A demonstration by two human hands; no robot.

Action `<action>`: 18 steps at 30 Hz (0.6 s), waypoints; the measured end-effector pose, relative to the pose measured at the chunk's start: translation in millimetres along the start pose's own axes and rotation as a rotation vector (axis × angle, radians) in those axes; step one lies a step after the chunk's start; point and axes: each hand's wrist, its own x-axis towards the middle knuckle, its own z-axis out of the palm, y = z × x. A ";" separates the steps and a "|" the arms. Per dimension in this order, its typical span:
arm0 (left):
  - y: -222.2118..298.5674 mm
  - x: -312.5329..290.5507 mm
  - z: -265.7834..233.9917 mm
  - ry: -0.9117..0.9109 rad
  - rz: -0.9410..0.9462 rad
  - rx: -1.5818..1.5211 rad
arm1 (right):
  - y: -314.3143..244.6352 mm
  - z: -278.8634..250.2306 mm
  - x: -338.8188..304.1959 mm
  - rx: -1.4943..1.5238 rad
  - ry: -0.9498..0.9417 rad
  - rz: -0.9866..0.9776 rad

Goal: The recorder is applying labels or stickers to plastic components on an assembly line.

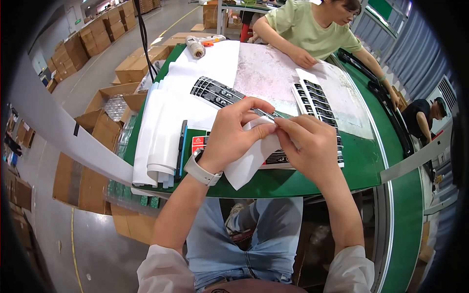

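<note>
Both my hands meet over the front of a green table (pixel 359 171). My left hand (pixel 240 131), with a white watch at its wrist, is closed on a white sheet (pixel 246 168) that hangs below its fingers. Thumb and forefinger of my right hand (pixel 310 144) pinch at the same spot, by the sheet's upper edge; what exactly they hold is hidden. A strip of black printed labels (pixel 215 93) runs out behind my left hand. Beneath my hands lie more black labels (pixel 279 158) and a red-and-white label (pixel 198 141).
Rolled white sheets (pixel 163 141) and a blue-and-black cutter (pixel 181 149) lie left of my hands. A glue gun (pixel 196 47) rests at the far left. Label sheets (pixel 317 100) lie right, near a co-worker (pixel 298 29) leaning over the far side. Cardboard boxes (pixel 90 161) stand left on the floor.
</note>
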 end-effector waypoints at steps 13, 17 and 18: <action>5.4 -1.2 2.9 -0.096 0.107 0.203 | -3.6 -7.2 -3.7 0.149 -0.015 0.230; 8.8 -3.7 3.0 -0.107 0.039 0.019 | -8.1 -8.1 -1.8 0.118 0.011 0.114; 8.1 -3.9 2.7 -0.139 0.063 0.062 | -8.6 -8.3 -1.4 0.027 -0.011 0.072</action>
